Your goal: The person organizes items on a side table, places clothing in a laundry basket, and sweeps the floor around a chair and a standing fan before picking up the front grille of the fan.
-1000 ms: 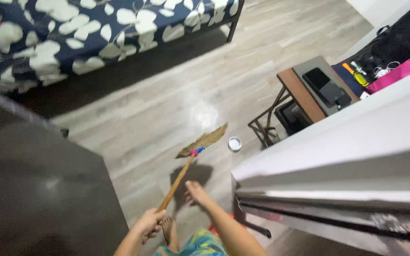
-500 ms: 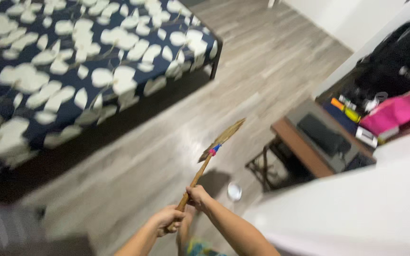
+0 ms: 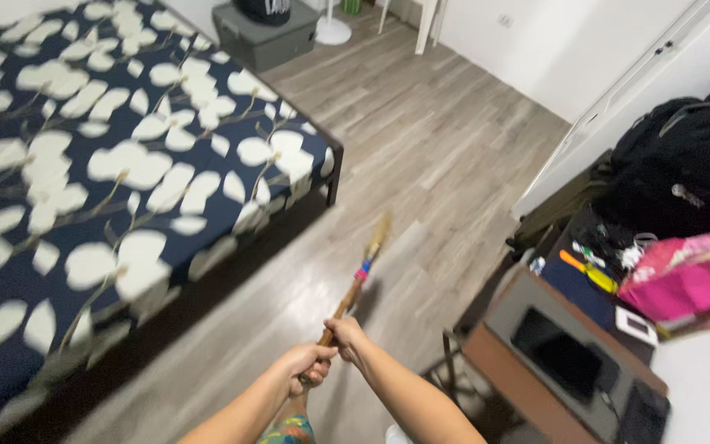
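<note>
Both hands closed on a soft grass broom [image 3: 361, 274] near the bottom centre: left hand [image 3: 305, 363] wrapped around the lower end of the wooden handle, right hand [image 3: 348, 339] clasped just above it, touching the left. Handle angled up toward 1 o'clock, a red-and-blue binding where the straw head begins, the blurred straw tip raised above the wood-plank floor [image 3: 421, 156] and pointing toward the foot of the bed. At 9 to 11 o'clock, a bed with a navy floral sheet [image 3: 100, 164] fills the left half; its corner and dark leg [image 3: 333, 185] stand near the broom tip at about 11 o'clock from it, with a dark gap beneath the bed edge running down toward 8 o'clock. Open floor stretches from the hands toward 12 and 1 o'clock, a broad lane between bed edge and white wall. At 12 o'clock far off, a grey storage box [image 3: 265, 37] and a white fan base [image 3: 332, 31]. At 3 to 5 o'clock, a small brown side table [image 3: 509, 372] with a grey laptop [image 3: 564, 349] lies close beside the right forearm, its edge narrowing the lane there. Beyond it at 3 o'clock, a pink bag [image 3: 684, 275] and a black backpack [image 3: 684, 164] piled against the white cabinet doors [image 3: 618, 99].
</note>
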